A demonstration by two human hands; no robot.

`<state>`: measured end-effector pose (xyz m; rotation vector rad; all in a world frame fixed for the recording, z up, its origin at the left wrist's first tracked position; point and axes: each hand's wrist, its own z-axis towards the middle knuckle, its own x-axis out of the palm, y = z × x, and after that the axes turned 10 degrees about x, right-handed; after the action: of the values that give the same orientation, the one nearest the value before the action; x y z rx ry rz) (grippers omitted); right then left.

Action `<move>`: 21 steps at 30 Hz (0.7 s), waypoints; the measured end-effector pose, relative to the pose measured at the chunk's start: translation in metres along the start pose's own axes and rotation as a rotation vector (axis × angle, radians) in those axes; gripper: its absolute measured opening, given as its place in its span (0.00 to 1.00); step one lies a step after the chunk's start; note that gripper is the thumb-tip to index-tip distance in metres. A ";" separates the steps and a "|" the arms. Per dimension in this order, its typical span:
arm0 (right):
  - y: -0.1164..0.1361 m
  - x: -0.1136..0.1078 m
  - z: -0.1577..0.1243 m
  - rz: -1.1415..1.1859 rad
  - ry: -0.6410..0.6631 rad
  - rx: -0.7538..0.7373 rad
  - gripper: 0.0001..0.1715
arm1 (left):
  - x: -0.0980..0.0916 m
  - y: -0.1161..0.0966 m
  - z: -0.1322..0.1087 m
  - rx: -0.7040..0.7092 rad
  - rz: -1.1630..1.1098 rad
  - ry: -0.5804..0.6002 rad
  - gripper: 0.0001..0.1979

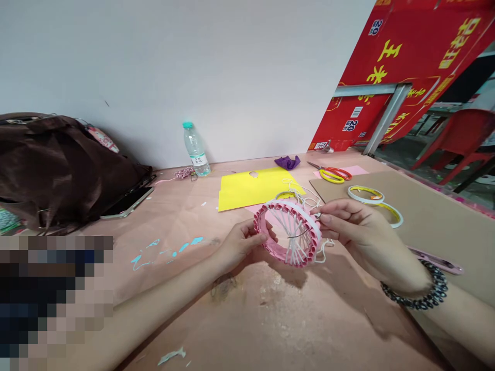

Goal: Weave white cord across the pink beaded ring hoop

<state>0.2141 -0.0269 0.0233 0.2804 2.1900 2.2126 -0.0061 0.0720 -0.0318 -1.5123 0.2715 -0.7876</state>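
- Pink ring [277, 251]: raised, 5 o'clock from view centre.
- Left hand [245, 241]: pinches rim, 9 o'clock.
- Right hand [356, 232]: thumb, forefinger pressed together, 2 o'clock; gripped item unclear.
- Beyond ring: yellow paper [247, 193], 11; scissors [333, 178], 1 o'clock.

The ring [275, 250] is pink with white strands [295, 243], the paper [247, 191] yellow, the scissor handles [328, 170] red and yellow.

The left hand [245, 242] holds a pink ring [279, 251] crossed inside by white string [296, 248]; the right hand [346, 220] pinches at its right edge. Beyond lie yellow paper [247, 190], scissors [323, 169] and tape [359, 199]; a bottle [196, 152] stands right of a bag [62, 165].
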 end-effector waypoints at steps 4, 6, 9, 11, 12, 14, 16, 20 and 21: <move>0.001 0.001 -0.002 0.037 0.039 0.048 0.09 | -0.001 0.002 0.000 -0.003 0.000 0.021 0.21; 0.001 0.001 -0.003 0.057 0.053 0.051 0.08 | -0.001 0.001 0.000 -0.010 -0.001 0.028 0.21; 0.000 0.002 -0.003 0.039 0.063 0.032 0.08 | 0.000 0.000 -0.001 -0.011 0.000 0.016 0.18; 0.000 0.003 -0.003 -0.014 0.045 0.005 0.09 | 0.001 0.000 -0.001 0.003 0.011 -0.008 0.16; 0.001 0.004 -0.003 -0.042 0.028 -0.010 0.10 | 0.001 -0.001 -0.001 0.015 0.017 -0.022 0.16; 0.001 0.008 -0.005 -0.092 -0.007 -0.060 0.14 | 0.002 -0.002 -0.001 0.039 0.033 -0.055 0.15; -0.001 0.011 -0.007 -0.161 -0.022 -0.127 0.22 | 0.002 -0.003 -0.002 0.050 0.057 -0.086 0.14; -0.011 0.013 -0.007 -0.245 -0.078 -0.193 0.31 | 0.004 -0.007 -0.002 0.055 0.144 -0.093 0.12; -0.013 0.012 -0.005 -0.231 -0.091 -0.186 0.30 | 0.004 -0.008 -0.002 0.058 0.168 -0.085 0.12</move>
<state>0.2004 -0.0299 0.0112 0.1148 1.8510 2.2070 -0.0071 0.0690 -0.0236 -1.4443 0.3057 -0.5921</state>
